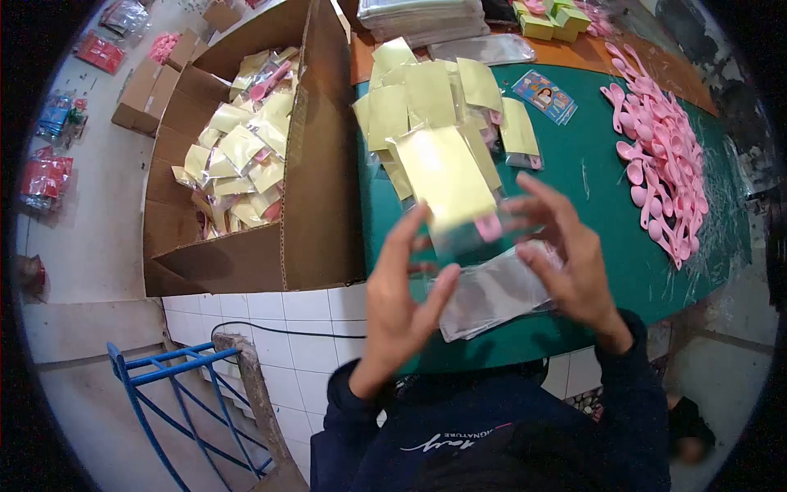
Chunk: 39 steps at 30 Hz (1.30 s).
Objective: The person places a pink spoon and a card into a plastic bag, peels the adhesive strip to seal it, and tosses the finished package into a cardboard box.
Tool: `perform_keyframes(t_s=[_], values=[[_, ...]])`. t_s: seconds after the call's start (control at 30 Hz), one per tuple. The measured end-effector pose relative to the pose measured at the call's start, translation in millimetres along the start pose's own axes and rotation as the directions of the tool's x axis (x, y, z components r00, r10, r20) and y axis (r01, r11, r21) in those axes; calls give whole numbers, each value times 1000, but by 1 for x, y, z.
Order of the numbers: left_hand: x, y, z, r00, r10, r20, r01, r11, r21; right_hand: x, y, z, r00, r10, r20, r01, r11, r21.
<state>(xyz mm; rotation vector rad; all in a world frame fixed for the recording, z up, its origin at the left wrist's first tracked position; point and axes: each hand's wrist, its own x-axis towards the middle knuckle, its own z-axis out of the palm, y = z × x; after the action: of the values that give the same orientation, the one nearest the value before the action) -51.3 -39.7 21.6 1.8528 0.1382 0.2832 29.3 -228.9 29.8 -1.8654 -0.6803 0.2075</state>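
Observation:
A clear packet with a yellow card (445,176) and a pink piece at its lower end lies between my hands, in front of a pile of similar packets (388,111). My left hand (406,287) is at its lower left, fingers apart. At its lower right is my right hand (566,250), fingers spread and somewhat blurred. Neither hand visibly grips the packet. Below it, a stack of clear plastic bags (492,295) lies on the green table (574,180), partly under my right hand.
An open cardboard box (324,164) full of yellow-card packets (242,152) stands left. Many pink spoons (660,156) are heaped right. A printed card (545,96) lies behind. Stacked plastic bags (422,20) and yellow-green blocks (553,20) sit at the back. A blue metal frame (172,373) stands lower left.

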Motion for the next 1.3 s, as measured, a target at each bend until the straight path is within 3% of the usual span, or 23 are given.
perform_keyframes(t_s=[0.03, 0.07, 0.13, 0.17, 0.27, 0.47, 0.57, 0.67, 0.77, 0.8, 0.83, 0.9, 1.0, 1.03, 1.13, 1.17, 1.27, 1.3], values=[[8, 0, -10, 999, -32, 35, 29, 996, 88, 9, 0, -13, 999, -45, 8, 46, 986, -157], [7, -4, -19, 994, 39, 102, -63, 966, 253, 14, 2, -25, 996, -91, 19, 92, 946, -312], [-9, -24, -29, 956, 126, 265, -255, 804, 538, -5, 32, -49, 994, 104, -30, -106, 872, -478], [-21, -32, -23, 945, 73, 320, -247, 798, 550, -16, 44, -53, 976, 206, -68, -209, 810, -547], [-39, -40, 2, 887, -2, 461, -330, 697, 636, -40, 55, -49, 926, 375, -36, -345, 806, -480], [-33, -48, 19, 880, 76, 469, -405, 637, 656, -59, 34, -26, 914, 405, 28, -375, 870, -318], [-30, -41, 22, 892, 96, 441, -387, 666, 638, -52, 33, -37, 876, 450, 173, -388, 871, -300], [-30, -39, 32, 923, 127, 363, -352, 660, 664, -30, 46, -76, 905, 266, 331, -46, 836, -547], [-25, -38, 40, 933, 147, 329, -346, 615, 709, 13, 97, -129, 999, 37, 36, -5, 764, -646], [-23, -38, 42, 935, 143, 325, -342, 612, 714, 40, 116, -152, 988, 137, -76, -152, 712, -686], [-20, -39, 43, 933, 150, 326, -347, 612, 711, 63, 155, -177, 987, -53, -150, -83, 636, -767], [-15, -41, 44, 930, 162, 329, -356, 613, 706, 108, 184, -198, 940, -4, -340, -291, 506, -812], [-4, -46, 42, 918, 178, 354, -377, 668, 641, 117, 228, -197, 937, -195, -291, -254, 195, -948], [-1, -45, 42, 925, 184, 333, -360, 707, 609, 120, 220, -186, 924, -104, -369, -330, 275, -903], [2, -49, 40, 930, 200, 308, -347, 754, 558, 111, 197, -160, 872, -33, -488, -453, 320, -832], [3, -46, 40, 931, 222, 290, -350, 766, 539, 107, 203, -166, 877, 44, -479, -470, 290, -834], [4, -49, 38, 926, 241, 291, -362, 788, 498, 87, 207, -174, 904, 76, -420, -417, 370, -830], [5, -47, 37, 918, 287, 274, -385, 809, 445, 88, 199, -175, 875, 230, -426, -484, 368, -794]])
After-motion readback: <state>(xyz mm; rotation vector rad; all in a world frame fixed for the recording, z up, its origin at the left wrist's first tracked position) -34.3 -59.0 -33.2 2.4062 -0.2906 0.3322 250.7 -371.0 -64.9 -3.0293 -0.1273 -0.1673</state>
